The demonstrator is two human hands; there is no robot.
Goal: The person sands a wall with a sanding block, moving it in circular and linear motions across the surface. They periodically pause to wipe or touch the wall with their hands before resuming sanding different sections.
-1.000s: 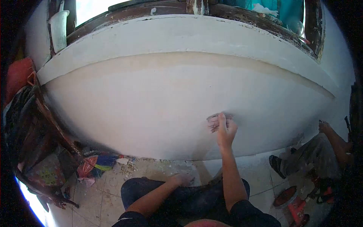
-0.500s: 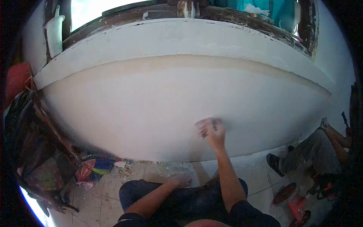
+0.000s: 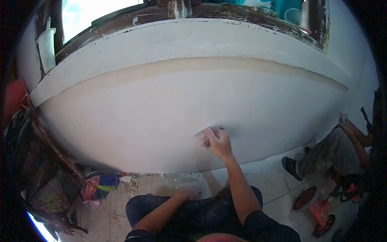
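Observation:
My right hand (image 3: 215, 141) is closed against the white wall panel (image 3: 161, 105) below the ledge, with its fingers curled and pale dust on them. Something thin and dark shows at its fingertips, too small to name. A shadow falls on the wall beside it. My left hand (image 3: 189, 193) rests low by my knee, near the foot of the wall, its fingers blurred and dim against the floor.
Over the panel runs a white ledge (image 3: 193, 38) under a worn window frame. A white container (image 3: 47, 50) stands at upper left. Crumpled packets (image 3: 96, 187) lie on the tiles at left. At right sits another person (image 3: 334, 153), near a round dish (image 3: 305, 198).
The view has shifted slightly to the right. My right hand is still closed at the wall, a little further left in the picture. My left hand has barely moved.

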